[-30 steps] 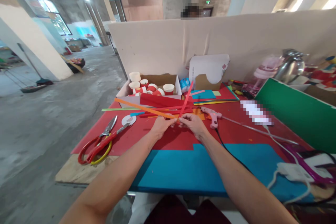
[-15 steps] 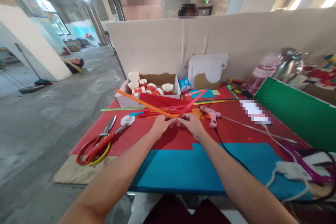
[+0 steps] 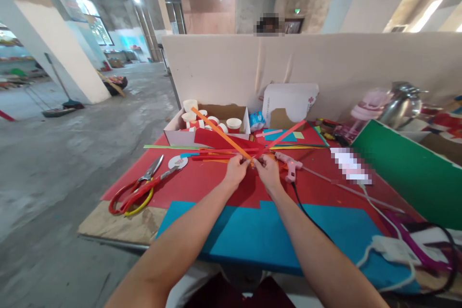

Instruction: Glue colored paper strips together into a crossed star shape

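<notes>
My left hand (image 3: 237,170) pinches the lower end of an orange paper strip (image 3: 220,132), which slants up and left. Close beside it, my right hand (image 3: 266,169) pinches a pinkish-red paper strip (image 3: 285,135) that slants up and right. The two strips meet between my fingertips, forming a V; how they join there is partly hidden by the fingers. Behind the hands, several loose coloured strips (image 3: 212,156) lie on the red sheet (image 3: 202,187). A pink glue gun (image 3: 291,166) rests on the table just right of my right hand.
Large red-handled scissors (image 3: 135,191) and a white round disc (image 3: 177,162) lie at left. A box (image 3: 176,138) of paper cups stands behind. A green board (image 3: 407,168), a phone (image 3: 350,166) and cables are at right. A white partition (image 3: 216,67) closes the back.
The orange strip now points more steeply upward, and the pinkish-red strip leans further right, so the V looks more even. Both hands stay together; the camera view has shifted slightly.
</notes>
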Available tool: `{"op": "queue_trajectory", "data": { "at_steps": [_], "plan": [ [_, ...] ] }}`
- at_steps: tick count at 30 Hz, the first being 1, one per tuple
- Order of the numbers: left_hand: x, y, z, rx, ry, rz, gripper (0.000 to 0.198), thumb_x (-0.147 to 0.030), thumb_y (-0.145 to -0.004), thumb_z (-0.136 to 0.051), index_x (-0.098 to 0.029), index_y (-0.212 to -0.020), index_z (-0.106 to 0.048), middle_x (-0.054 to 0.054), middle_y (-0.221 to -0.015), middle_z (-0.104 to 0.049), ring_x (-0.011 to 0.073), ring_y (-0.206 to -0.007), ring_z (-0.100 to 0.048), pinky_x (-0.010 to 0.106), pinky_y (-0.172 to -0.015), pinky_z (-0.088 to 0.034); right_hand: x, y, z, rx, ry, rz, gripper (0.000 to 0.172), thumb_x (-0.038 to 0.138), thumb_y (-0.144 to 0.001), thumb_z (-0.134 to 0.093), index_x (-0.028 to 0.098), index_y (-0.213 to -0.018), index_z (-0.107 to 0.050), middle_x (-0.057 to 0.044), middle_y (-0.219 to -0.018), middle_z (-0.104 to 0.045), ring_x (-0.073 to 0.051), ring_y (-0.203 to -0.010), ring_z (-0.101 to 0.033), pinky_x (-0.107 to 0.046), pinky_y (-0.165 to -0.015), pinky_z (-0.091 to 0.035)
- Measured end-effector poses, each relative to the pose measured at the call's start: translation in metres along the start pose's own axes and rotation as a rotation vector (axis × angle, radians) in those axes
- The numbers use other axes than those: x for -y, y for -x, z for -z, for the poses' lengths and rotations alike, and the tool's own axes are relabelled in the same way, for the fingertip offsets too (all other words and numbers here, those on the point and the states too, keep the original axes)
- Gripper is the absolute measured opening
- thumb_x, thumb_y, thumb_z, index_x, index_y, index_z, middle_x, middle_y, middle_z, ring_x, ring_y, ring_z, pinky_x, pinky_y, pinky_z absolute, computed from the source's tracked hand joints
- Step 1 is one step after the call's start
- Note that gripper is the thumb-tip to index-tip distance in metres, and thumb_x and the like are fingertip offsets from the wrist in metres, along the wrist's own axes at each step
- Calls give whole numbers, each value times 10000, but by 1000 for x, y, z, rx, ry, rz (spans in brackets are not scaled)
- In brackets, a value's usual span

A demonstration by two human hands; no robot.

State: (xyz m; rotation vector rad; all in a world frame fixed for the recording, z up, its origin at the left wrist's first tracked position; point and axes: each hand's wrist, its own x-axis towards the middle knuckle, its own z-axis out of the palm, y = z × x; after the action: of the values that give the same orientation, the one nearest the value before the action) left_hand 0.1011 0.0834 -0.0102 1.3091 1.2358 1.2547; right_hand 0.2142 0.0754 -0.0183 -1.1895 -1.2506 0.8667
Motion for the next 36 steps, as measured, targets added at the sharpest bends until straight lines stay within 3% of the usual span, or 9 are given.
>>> {"op": "queue_trajectory", "data": {
  "at_steps": [5,11,27,36],
  "plan": [
    [9,0,4,107,128,-12,126,-236,-711,-563,-147,-634,-520,-11,-574,-545,100,-534,-473,224,-546,-374,3,2,-1,6,4,3,235,410,-669,-599,203,-618,-501,3,-590,-573,-149,-559,-559,-278,-569,-470],
    [10,-6,7,139,22,-97,140,-256,-738,-547,-146,-655,-526,-2,-600,-562,103,-561,-492,222,-568,-391,6,1,2,50,-7,17,232,408,-669,-613,183,-661,-555,-19,-632,-618,-157,-590,-582,-284,-601,-478],
    [-2,-4,13,98,-209,-117,187,-199,-736,-533,-161,-581,-436,-35,-561,-464,92,-561,-410,220,-567,-330,4,0,1,48,-38,-133,339,500,-580,-677,180,-621,-570,-28,-592,-650,-174,-587,-619,-297,-598,-508],
    [7,-5,6,108,-52,-102,153,-230,-733,-536,-154,-610,-486,-13,-583,-530,98,-571,-471,214,-568,-379,4,1,3,30,-49,-129,329,490,-593,-672,178,-619,-574,-33,-615,-655,-174,-585,-613,-300,-581,-504]
  ]
}}
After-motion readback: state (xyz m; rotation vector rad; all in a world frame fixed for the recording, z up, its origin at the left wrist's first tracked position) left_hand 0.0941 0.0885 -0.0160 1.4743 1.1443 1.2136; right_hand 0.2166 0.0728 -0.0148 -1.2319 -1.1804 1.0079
